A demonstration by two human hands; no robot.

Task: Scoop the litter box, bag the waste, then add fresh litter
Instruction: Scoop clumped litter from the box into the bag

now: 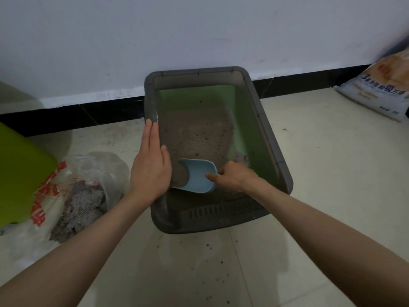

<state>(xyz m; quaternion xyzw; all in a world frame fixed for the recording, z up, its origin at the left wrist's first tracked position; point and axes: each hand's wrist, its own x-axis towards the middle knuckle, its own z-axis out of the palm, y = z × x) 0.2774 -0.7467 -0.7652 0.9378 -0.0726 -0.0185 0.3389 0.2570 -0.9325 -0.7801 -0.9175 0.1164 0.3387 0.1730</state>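
Observation:
A grey-rimmed litter box (269, 134) with green inner walls stands on the tiled floor against the wall, with grey-brown litter (194, 131) spread over its bottom. My left hand (152, 165) lies flat with straight fingers along the box's left rim. My right hand (232, 177) grips the handle of a light blue scoop (199, 177), which sits low in the near part of the box with litter in its mouth. A clear plastic bag (88, 173) with red print lies open on the floor to the left, holding clumped grey waste (81, 207).
A white sack of fresh litter (380, 89) leans against the wall at the far right. A lime-green plastic object (20, 173) stands at the left edge beside the bag. Litter grains are scattered on the tiles (210, 262) in front of the box.

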